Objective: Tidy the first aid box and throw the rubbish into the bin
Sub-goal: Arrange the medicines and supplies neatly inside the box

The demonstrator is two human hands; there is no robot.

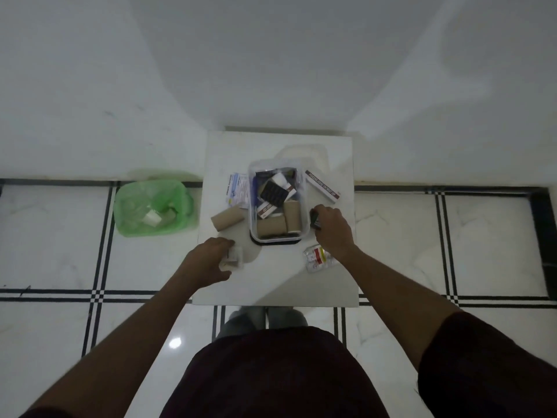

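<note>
A clear plastic first aid box (305, 206) stands in the middle of a small white table (277, 285), holding bandage rolls, a dark blister strip and small cartons. My left hand (211, 259) rests on the table at the box's near left, its fingers closed around a crumpled white wrapper (235, 256). My right hand (333, 229) is just right of the box, gripping a small dark packet (315, 220). A green bin (153, 208) with a plastic liner sits on the floor to the left of the table.
A tan bandage roll (227, 218) and a blue-white leaflet pack (237, 190) lie left of the box. A long ointment carton (322, 186) lies to the right, and a clear packet with red and yellow print (316, 258) lies near my right wrist. The wall is close behind.
</note>
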